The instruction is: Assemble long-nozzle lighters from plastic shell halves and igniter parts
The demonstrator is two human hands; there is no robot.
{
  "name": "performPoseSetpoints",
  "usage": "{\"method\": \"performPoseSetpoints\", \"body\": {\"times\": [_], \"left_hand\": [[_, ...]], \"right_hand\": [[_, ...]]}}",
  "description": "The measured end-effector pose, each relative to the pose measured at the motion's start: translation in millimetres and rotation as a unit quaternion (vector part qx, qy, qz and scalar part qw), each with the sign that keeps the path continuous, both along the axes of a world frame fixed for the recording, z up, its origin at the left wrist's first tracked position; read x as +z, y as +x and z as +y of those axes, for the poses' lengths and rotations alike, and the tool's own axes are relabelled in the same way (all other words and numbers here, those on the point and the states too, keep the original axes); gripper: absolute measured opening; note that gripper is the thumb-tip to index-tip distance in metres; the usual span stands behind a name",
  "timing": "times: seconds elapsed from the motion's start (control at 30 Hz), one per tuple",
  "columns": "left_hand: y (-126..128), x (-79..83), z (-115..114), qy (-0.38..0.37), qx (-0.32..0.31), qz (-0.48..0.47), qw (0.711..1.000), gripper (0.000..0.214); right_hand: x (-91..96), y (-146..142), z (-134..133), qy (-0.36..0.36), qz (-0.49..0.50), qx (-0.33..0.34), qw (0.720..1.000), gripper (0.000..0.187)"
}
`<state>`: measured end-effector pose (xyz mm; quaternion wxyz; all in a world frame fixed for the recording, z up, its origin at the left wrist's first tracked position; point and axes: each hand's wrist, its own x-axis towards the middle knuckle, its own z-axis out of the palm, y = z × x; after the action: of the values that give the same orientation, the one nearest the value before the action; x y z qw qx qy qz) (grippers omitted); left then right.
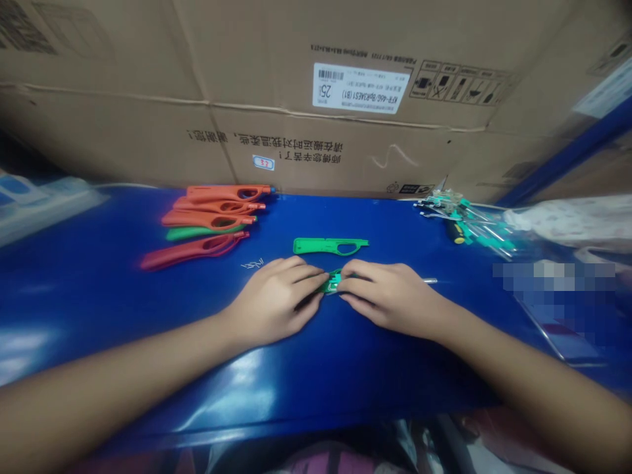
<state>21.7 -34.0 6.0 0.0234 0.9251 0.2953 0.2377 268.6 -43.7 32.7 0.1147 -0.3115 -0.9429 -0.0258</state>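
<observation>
On my screen the left hand [276, 299] and right hand [390, 296] meet near the middle of the tabletop [99, 296]. The fingers of both are pinched close on a small green plastic piece [332, 282], and a thin metal rod [428, 281] pokes out toward the right edge. The grip looks slight to me. A slip could flick the piece off the near edge or bend the rod, and a stray knuckle could knock the green lighter shell [330, 246] lying just beyond.
</observation>
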Motion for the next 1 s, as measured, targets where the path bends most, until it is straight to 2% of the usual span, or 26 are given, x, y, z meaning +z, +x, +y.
{"method": "performPoseSetpoints", "body": {"times": [0.13,0.23,0.37,0.47,0.67,1.0], "left_hand": [[0.4,1.5,-0.1,0.002,-0.017,-0.009,1.0,0.027],[0.4,1.7,0.6,-0.005,-0.035,-0.005,0.999,0.027],[0.2,0.8,2.3,-0.022,-0.042,0.003,0.999,0.029],[0.1,1.6,3.2,-0.032,-0.04,0.014,0.999,0.029],[0.3,3.6,2.4,-0.041,-0.04,0.021,0.998,0.029],[1.1,2.2,3.8,-0.065,-0.043,0.016,0.997,0.029]], "right_hand": [[-2.4,-1.4,0.8,-0.038,-0.001,-0.007,0.999,0.02],[-1.2,-1.0,1.8,-0.091,0.032,-0.021,0.995,0.014],[0.1,0.2,3.2,-0.175,0.103,-0.053,0.978,0.002],[-0.4,0.7,4.5,-0.211,0.143,-0.067,0.965,0.005],[-2.1,0.5,7.6,-0.228,0.176,-0.074,0.955,0.01],[6.1,3.0,5.7,-0.228,0.164,-0.078,0.957,0.011]]}}
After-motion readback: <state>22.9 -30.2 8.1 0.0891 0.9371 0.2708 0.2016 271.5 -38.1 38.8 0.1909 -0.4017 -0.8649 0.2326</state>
